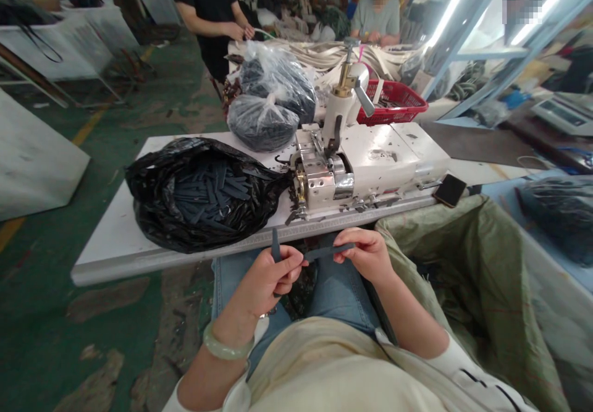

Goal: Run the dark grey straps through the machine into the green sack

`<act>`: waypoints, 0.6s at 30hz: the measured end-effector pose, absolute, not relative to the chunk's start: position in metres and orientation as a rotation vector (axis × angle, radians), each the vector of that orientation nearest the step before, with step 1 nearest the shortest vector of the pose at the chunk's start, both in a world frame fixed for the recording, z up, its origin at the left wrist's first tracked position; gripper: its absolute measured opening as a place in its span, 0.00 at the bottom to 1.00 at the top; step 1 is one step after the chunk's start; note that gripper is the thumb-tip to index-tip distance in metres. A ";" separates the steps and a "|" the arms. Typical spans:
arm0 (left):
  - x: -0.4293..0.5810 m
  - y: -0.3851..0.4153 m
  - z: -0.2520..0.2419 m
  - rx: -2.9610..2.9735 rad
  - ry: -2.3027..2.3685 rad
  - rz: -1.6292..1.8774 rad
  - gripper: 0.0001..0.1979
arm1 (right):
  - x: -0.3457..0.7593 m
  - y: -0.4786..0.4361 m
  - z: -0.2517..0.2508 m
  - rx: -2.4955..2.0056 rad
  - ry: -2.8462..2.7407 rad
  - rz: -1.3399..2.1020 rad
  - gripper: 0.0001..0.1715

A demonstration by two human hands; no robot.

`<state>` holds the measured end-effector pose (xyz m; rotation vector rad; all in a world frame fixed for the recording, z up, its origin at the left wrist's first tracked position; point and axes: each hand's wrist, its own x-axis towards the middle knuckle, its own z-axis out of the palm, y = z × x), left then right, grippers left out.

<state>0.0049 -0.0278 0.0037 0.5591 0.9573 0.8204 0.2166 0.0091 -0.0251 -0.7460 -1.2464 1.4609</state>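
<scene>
Above my lap, a flat dark grey-blue strip (323,253) runs between my two hands. My left hand (273,273) is closed, pinching one end of it between thumb and finger. A second strip (275,246) stands upright in the same hand, its lower end poking out below the fingers. The other end of the first strip is pinched by my right hand (368,252). Just beyond, at the table edge, lies a black plastic bag (152,199), open and full of similar strips (210,189). A white machine (333,183) with a metal head stands on the table in front of my hands.
Clear bags (264,121) of dark pieces and a red basket (398,106) sit behind the machine. A green woven sack (472,257) stands open at my right. Beyond the white table (106,239), a person in black (204,4) and one in grey (377,16) handle pale straps.
</scene>
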 end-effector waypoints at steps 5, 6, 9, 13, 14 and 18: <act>0.008 -0.026 0.007 0.747 1.156 0.954 0.14 | 0.228 0.005 -0.030 -0.733 -1.276 1.615 0.24; 0.007 -0.026 0.007 0.771 1.172 0.953 0.14 | 0.228 0.005 -0.032 -0.737 -1.299 1.589 0.27; 0.007 -0.025 0.005 0.815 1.193 0.930 0.14 | 0.223 0.007 -0.033 -0.844 -1.453 1.369 0.35; 0.008 -0.024 0.003 0.806 1.221 0.922 0.15 | 0.212 0.013 -0.029 -0.936 -1.698 1.121 0.35; 0.007 -0.023 0.003 0.802 1.230 0.925 0.15 | 0.209 0.014 -0.028 -0.920 -1.749 1.079 0.31; 0.004 -0.022 0.003 0.786 1.230 0.923 0.15 | 0.198 0.016 -0.028 -0.882 -1.806 0.974 0.16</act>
